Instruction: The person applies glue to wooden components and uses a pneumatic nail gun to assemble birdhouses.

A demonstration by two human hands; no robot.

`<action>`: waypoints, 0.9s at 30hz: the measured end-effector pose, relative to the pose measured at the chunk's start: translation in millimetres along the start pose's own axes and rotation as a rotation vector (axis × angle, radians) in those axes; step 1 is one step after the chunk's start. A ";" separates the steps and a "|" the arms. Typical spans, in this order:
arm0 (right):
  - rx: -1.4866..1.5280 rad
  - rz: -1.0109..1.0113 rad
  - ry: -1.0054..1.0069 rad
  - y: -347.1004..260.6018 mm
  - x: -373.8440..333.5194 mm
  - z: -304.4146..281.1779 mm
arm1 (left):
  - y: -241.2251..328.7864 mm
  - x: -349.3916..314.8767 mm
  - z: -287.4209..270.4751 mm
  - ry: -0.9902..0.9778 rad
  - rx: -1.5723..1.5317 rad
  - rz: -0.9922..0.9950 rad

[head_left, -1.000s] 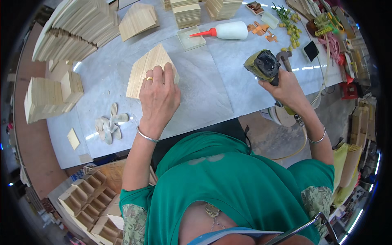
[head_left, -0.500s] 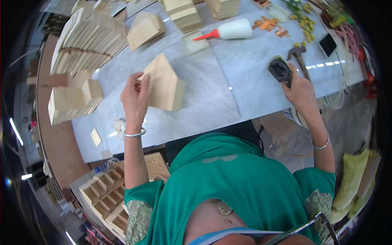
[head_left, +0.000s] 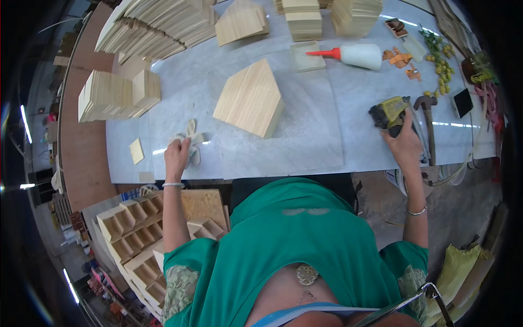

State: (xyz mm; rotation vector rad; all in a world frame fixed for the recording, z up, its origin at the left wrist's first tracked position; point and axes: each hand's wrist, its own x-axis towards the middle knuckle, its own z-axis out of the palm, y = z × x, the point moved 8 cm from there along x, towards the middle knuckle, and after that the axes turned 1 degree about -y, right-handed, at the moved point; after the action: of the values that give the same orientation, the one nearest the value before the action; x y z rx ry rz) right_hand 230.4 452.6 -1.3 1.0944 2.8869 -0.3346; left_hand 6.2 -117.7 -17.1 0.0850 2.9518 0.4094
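A pale wooden house-shaped box [head_left: 249, 99] lies on the table between my hands, touched by neither. To its left, my left hand [head_left: 176, 157] has its thumb and fingers pinched on a white cloth [head_left: 192, 132] with several finger-like ends, perhaps a glove. On the right side, my right hand [head_left: 404, 143] curls around a chunky yellow-and-black hand tool [head_left: 390, 113] at the tabletop; its exact kind is unclear. A hammer [head_left: 429, 128] lies just right of that hand, its head pointing away from me.
Stacked wooden panels [head_left: 163, 27] stand at the far left, with a smaller stack [head_left: 109, 95] nearer. A white glue bottle [head_left: 359, 56] with a red nozzle lies beyond the box. Below the table at left is a wooden compartment rack [head_left: 131, 218]. Yellow fruit [head_left: 442, 71] lies far right.
My left hand has let go of the wooden box and moved nearer to me, onto the white cloth. My right hand has lowered and turned the yellow-and-black tool. The view has shifted.
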 end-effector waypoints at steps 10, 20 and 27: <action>0.113 -0.007 -0.149 -5.3 2.0 -21.4 | -8.3 -29.2 -5.3 -0.108 -0.260 0.042; 0.488 -0.349 0.211 -71.6 124.0 -44.3 | 325.0 -76.1 -26.2 0.080 0.174 1.116; 0.576 -0.305 -0.275 -95.3 169.7 1.9 | 323.8 -65.4 22.5 -0.057 0.903 1.179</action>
State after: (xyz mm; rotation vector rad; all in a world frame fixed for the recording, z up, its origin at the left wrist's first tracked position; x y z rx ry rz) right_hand 40.1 493.3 -3.9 0.5627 2.7555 -1.2764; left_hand 85.4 194.3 60.3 1.8456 2.4063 -0.8258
